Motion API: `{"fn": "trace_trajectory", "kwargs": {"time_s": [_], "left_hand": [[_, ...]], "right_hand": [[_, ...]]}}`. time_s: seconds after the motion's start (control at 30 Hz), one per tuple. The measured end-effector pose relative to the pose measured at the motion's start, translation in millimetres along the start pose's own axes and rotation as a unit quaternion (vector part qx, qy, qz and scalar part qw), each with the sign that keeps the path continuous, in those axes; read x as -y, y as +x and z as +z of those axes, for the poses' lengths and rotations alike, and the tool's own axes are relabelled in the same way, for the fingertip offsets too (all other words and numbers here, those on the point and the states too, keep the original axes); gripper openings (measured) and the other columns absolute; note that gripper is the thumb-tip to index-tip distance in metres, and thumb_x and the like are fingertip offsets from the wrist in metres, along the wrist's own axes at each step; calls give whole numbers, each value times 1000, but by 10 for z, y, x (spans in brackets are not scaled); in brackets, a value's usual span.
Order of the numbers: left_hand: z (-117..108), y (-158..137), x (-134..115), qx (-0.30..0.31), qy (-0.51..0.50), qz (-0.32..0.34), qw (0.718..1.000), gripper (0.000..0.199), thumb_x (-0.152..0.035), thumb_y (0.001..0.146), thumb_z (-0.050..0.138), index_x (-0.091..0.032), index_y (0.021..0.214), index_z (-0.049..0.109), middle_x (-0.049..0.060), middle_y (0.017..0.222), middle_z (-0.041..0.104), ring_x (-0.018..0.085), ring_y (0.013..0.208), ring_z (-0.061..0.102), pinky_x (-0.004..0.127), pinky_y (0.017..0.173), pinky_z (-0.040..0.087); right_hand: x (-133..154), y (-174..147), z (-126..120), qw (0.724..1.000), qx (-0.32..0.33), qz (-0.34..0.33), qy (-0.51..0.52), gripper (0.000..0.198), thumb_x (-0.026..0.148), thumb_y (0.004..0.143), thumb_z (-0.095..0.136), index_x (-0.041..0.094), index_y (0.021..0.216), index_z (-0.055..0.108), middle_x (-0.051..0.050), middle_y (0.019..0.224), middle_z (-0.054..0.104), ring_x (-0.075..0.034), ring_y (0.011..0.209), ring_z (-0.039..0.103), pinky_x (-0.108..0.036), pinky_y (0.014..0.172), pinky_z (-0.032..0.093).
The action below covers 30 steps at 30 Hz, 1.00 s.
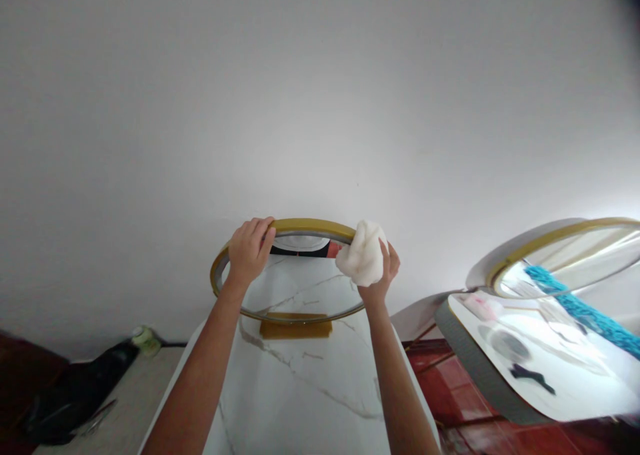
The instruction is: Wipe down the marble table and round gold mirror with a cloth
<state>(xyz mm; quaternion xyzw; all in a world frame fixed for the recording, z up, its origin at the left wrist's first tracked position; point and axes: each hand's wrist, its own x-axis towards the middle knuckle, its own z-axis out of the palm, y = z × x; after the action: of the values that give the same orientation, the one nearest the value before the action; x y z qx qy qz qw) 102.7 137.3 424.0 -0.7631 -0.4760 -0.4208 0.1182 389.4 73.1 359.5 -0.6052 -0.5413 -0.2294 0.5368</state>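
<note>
An oval mirror with a gold frame [315, 225] stands on a white marble-patterned table [305, 395], close to the wall. Its foot is a gold base [296, 329]. My left hand [250, 247] is closed over the upper left of the frame, thumb on the near side and fingers over the top. At the upper right, my right hand [384, 271] grips a crumpled white cloth [364, 253] against the frame. The cloth hides part of that hand's fingers. The mirror's glass [300, 285] reflects the veined tabletop.
On the right, a second gold-framed mirror [550, 241] stands on a white-topped table [580, 388], with a turquoise fuzzy item [575, 308] and a small black object [533, 379]. A black bag [85, 388] and a greenish container [146, 340] lie at floor level, left.
</note>
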Motion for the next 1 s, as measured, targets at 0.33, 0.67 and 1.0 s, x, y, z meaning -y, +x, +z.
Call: {"fn": "trace_trajectory", "kwargs": {"time_s": [0.33, 0.67, 1.0], "left_hand": [[1, -16, -27, -2, 6, -2, 1000, 37, -39, 97, 29, -22, 118, 54, 8, 103, 62, 23, 96, 53, 36, 84, 38], [7, -1, -1, 11, -4, 15, 1000, 38, -39, 97, 29, -21, 118, 54, 7, 103, 62, 23, 95, 53, 36, 83, 39], [-12, -9, -20, 9, 1, 4, 1000, 37, -38, 97, 30, -20, 119, 54, 8, 104, 62, 23, 96, 53, 35, 84, 39]], "right_hand": [[946, 359, 41, 971, 146, -170, -88, 70, 46, 74, 60, 37, 140, 38, -7, 149, 28, -43, 131, 21, -60, 98, 22], [875, 378, 36, 962, 146, -213, -93, 67, 48, 78, 59, 40, 141, 35, -5, 150, 27, -41, 133, 22, -58, 101, 20], [-40, -5, 8, 1000, -12, -11, 7, 64, 39, 76, 57, 20, 135, 40, -16, 133, 45, -31, 120, 43, -52, 98, 34]]}}
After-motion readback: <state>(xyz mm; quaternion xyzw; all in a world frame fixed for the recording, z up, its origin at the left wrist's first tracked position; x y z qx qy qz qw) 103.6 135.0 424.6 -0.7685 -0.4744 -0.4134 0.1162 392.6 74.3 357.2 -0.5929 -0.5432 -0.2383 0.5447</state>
